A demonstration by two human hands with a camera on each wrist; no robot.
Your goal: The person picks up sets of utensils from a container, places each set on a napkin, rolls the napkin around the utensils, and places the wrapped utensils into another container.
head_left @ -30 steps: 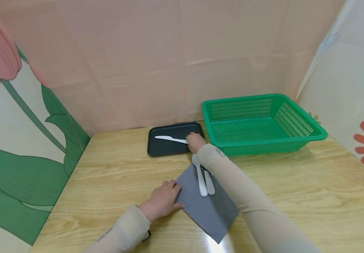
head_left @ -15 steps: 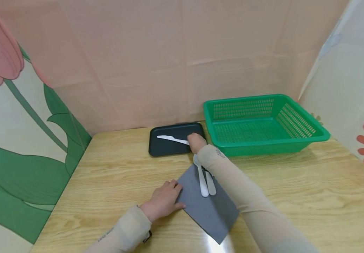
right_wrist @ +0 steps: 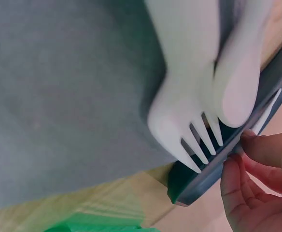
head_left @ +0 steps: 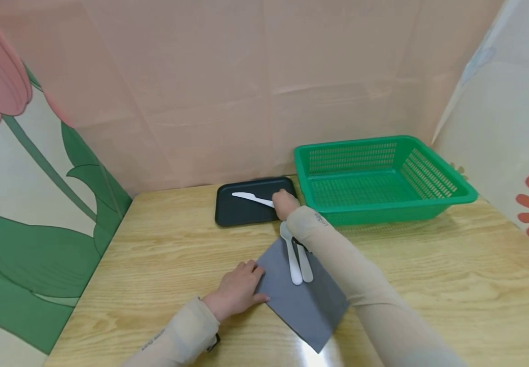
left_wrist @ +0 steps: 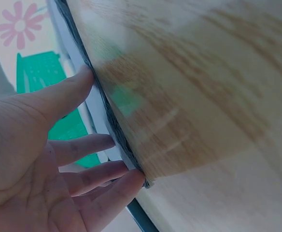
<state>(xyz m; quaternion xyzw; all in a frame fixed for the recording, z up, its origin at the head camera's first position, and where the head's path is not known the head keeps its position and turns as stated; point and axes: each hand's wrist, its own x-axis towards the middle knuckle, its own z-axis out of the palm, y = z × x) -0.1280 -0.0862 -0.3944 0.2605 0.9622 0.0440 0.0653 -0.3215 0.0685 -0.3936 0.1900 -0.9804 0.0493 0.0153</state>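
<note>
A white plastic knife [head_left: 251, 198] lies across the black tray [head_left: 227, 216]. My right hand [head_left: 285, 205] pinches its handle at the tray's right end, thumb against fingers in the right wrist view. A white spoon [head_left: 293, 260] and a white fork [right_wrist: 184, 116] lie side by side on a folded grey napkin [head_left: 307, 311]; the forearm partly covers the fork in the head view. My left hand [head_left: 236, 288] rests at the napkin's left edge. Its thumb [left_wrist: 71, 94] and fingertips touch that edge, loosely extended.
A green plastic basket [head_left: 383, 208] with slotted sides stands at the back right, close beside the tray. Behind the wooden table [head_left: 163, 244] hangs a pink sheet [head_left: 200, 102], with flower-printed sheets on either side.
The knife's tip has shifted a little to the right and away from me over the tray. Left hand, napkin, spoon and fork stay in place.
</note>
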